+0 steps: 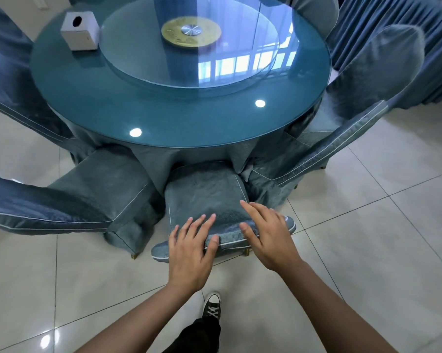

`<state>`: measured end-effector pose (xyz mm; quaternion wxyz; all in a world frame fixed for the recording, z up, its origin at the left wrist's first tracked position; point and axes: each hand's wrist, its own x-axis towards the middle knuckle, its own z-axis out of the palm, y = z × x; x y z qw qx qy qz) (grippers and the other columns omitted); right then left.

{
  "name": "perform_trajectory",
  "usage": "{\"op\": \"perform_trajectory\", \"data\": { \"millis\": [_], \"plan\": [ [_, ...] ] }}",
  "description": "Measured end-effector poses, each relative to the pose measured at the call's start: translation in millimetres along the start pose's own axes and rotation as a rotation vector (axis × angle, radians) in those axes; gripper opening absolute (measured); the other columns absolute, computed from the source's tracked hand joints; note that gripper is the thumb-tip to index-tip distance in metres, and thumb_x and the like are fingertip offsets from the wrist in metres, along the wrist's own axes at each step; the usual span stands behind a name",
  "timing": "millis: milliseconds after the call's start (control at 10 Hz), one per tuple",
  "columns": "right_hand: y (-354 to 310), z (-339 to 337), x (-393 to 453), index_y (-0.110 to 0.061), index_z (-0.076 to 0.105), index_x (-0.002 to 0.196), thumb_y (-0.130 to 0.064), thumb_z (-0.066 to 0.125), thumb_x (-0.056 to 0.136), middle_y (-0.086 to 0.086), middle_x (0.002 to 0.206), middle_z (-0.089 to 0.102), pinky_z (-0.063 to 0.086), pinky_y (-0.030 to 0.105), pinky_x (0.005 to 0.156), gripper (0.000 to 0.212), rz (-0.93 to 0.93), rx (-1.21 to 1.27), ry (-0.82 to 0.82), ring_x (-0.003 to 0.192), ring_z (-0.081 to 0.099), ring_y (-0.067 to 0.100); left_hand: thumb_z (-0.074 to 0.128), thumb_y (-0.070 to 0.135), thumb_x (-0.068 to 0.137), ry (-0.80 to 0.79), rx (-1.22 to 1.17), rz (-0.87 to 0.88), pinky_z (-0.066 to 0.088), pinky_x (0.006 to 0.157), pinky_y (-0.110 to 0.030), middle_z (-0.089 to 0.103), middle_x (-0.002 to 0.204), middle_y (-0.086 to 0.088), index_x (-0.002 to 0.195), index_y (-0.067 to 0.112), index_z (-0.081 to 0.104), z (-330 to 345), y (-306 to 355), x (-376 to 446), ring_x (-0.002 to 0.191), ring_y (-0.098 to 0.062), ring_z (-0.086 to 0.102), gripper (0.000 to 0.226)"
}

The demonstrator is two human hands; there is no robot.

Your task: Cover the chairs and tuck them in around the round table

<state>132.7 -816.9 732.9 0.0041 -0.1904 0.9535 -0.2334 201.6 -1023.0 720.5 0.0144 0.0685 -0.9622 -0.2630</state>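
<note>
At nine o'clock of the round table, two covered chairs lean their blue backs into view, the nearer one at about seven o'clock with its seat already under the tablecloth. On the glass near ten o'clock stands a small white box.

At six o'clock, straight ahead of the person, is the chair in hand: cover on, seat partly beneath the table's edge. The left hand rests on the top of its backrest, fingers spread wide and nearly straight over the front, thumb lying on the top edge. Just beside it, the right hand does the same, fingers splayed flat across the fabric. Neither pinches the cloth; this looks like a push.

At four o'clock another covered chair stands angled toward the table, close to the middle chair's flank.

Risks, as I judge them: flat palms on loose fabric may slide the cover askew instead of moving the chair; an uneven push could swing it against the four o'clock neighbour; the seat might drag and bunch the hanging tablecloth.
</note>
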Motion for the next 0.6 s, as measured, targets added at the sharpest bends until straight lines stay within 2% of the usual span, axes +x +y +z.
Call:
{"op": "perform_trajectory", "data": {
  "millis": [200, 300, 600],
  "plan": [
    [-3, -10, 9, -0.039, 0.023, 0.155, -0.065, 0.017, 0.100, -0.007, 0.149, 0.042, 0.026, 0.038, 0.115, 0.061, 0.022, -0.083, -0.109, 0.134, 0.038, 0.011, 0.006, 0.072, 0.092, -0.148, -0.018, -0.170, 0.013, 0.122, -0.044, 0.034, 0.159, 0.012, 0.150, 0.050, 0.030, -10, 10, 11, 0.150, -0.014, 0.018, 0.067],
    [-6, -21, 17, -0.039, 0.020, 0.156, -0.065, 0.017, 0.099, -0.007, 0.150, 0.040, 0.024, 0.038, 0.117, 0.062, 0.018, -0.082, -0.134, 0.136, 0.038, 0.012, 0.015, 0.072, 0.094, -0.270, -0.017, -0.228, 0.017, 0.119, -0.050, 0.029, 0.161, 0.008, 0.151, 0.049, 0.026, -17, 12, 19, 0.150, -0.019, 0.017, 0.063],
    [0, -59, 48, -0.041, 0.015, 0.156, -0.065, 0.018, 0.099, -0.008, 0.146, 0.040, 0.026, 0.040, 0.114, 0.061, -0.006, -0.025, -0.168, 0.131, 0.043, 0.015, 0.017, 0.075, 0.092, -0.316, -0.112, -0.398, 0.027, 0.109, -0.055, 0.044, 0.152, 0.005, 0.146, 0.047, 0.036, -25, 27, 32, 0.141, -0.026, 0.036, 0.063]
  ]
}}
